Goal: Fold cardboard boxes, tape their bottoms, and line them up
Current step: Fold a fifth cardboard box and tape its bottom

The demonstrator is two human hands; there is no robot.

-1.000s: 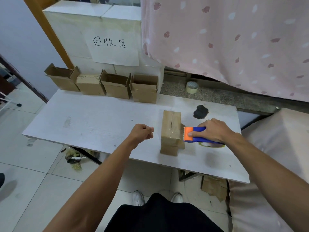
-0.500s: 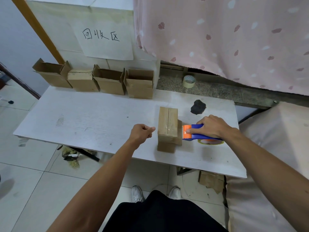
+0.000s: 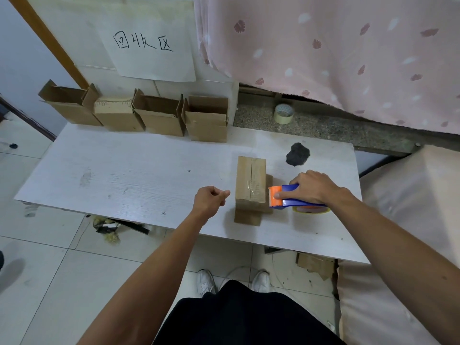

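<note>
A small cardboard box [image 3: 251, 181] stands bottom-up on the white table [image 3: 139, 175], with clear tape along its seam. My right hand [image 3: 312, 186] grips a blue and orange tape dispenser [image 3: 286, 199] just right of the box, its orange blade end close to the box's side. My left hand [image 3: 209, 199] hovers left of the box, curled into a loose fist with nothing in it. Several folded boxes [image 3: 159, 115] stand in a row along the table's back edge, open tops up.
A spare tape roll [image 3: 283, 113] sits on the stone ledge behind the table. A dark patch [image 3: 297, 154] marks the table behind the box. A paper sign [image 3: 149, 46] hangs on the wall. Cardboard scraps [image 3: 316, 265] lie on the floor under the table's right end.
Both hands have held nearly the same places beside the box. The view has shifted slightly, bringing the table a little closer.
</note>
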